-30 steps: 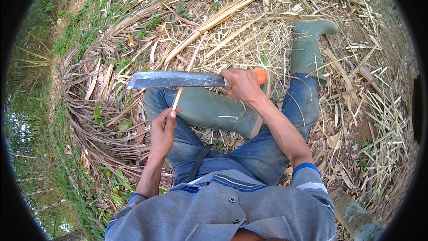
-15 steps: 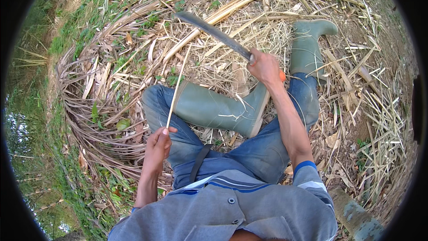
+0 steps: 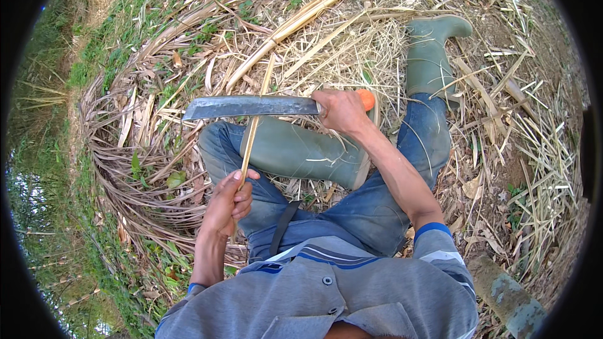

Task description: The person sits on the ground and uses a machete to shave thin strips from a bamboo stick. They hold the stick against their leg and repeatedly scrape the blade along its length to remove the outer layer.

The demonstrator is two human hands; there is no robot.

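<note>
Dry leaves, pale shavings (image 3: 370, 56) and green weeds are covering the ground. Long dry fronds (image 3: 138, 188) are curving around the left side, and a split stalk (image 3: 289, 28) is lying beyond the hands. The person is sitting with the left leg folded; its green boot (image 3: 301, 150) is lying crosswise in front of the body. The second boot (image 3: 430, 56) is pointing away at the upper right.

The left hand (image 3: 229, 201) is closing around a narrow pale strip (image 3: 249, 144), which is slanting upward from the fist, over the near boot. The right hand (image 3: 342, 111) is gripping the handle of a machete (image 3: 289, 105); an orange handle end (image 3: 365, 99) is protruding beside that fist. The blade is pointing left and crossing the strip above the left hand; contact between blade and strip is remaining unclear from this view.
</note>
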